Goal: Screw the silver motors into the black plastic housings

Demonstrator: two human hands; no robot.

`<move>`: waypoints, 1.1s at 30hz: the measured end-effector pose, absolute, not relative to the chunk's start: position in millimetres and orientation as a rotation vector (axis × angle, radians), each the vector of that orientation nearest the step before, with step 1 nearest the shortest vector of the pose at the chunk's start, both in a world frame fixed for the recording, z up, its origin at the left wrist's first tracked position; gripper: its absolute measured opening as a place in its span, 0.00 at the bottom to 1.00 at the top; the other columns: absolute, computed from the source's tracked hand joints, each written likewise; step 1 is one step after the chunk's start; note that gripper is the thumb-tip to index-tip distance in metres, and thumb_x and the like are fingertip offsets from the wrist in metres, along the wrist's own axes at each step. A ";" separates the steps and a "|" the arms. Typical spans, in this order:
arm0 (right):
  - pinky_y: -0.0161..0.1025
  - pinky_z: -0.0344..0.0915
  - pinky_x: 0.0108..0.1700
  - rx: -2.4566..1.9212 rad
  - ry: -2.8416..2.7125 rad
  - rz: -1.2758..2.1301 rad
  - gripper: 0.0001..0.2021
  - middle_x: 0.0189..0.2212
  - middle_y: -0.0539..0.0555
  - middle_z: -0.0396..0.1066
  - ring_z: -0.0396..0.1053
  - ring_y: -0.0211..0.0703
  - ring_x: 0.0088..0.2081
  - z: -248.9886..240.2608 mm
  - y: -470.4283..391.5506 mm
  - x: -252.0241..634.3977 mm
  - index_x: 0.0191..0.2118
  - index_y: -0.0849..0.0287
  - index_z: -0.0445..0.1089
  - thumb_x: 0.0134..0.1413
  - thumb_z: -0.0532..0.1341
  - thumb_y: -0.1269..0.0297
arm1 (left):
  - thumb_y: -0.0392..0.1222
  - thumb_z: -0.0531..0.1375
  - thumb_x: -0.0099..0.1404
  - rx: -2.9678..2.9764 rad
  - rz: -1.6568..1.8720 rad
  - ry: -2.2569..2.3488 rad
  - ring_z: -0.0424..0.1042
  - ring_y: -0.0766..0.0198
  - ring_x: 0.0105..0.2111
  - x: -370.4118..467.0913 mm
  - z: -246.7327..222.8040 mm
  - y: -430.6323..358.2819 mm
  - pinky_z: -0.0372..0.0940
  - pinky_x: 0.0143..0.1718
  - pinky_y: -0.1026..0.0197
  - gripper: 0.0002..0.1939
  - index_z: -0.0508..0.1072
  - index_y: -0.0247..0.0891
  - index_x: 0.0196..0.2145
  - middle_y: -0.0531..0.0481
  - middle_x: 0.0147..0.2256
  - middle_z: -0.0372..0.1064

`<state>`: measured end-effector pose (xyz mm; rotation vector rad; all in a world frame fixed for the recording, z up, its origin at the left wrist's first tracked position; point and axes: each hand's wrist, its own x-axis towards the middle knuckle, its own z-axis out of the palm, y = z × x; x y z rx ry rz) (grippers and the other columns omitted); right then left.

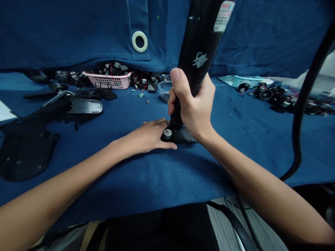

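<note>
My right hand [195, 104] is wrapped round a thick black tool [197, 52] that stands nearly upright, leaning right at its top. The tool's narrow lower end meets a black flat part [185, 136] lying on the blue cloth. Low over the cloth, my left hand [154, 136] grips the left end of that part between thumb and fingers. Between them shows a small round silver piece [167, 133] with a bit of red wire. My right forearm and wrist partly hide the black part's right end.
At the back are a pink basket [110, 81] of parts, a clear bowl [164, 91] and a turquoise basket [242, 81]. Black housings [26, 150] lie at the left, wired parts [277, 96] at the right. A thick black cable [298, 122] hangs at the right.
</note>
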<state>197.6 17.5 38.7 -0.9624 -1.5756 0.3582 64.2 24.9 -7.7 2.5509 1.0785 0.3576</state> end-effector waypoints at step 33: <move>0.34 0.69 0.33 -0.968 -2.060 0.742 0.17 0.29 0.50 0.73 0.71 0.39 0.33 51.3 22.5 249.3 0.35 0.59 0.70 0.51 0.66 0.48 | 0.62 0.63 0.59 2.485 0.465 0.983 0.68 0.46 0.51 63.6 -11.3 24.7 0.64 0.50 0.49 0.35 0.64 0.38 0.56 0.40 0.54 0.66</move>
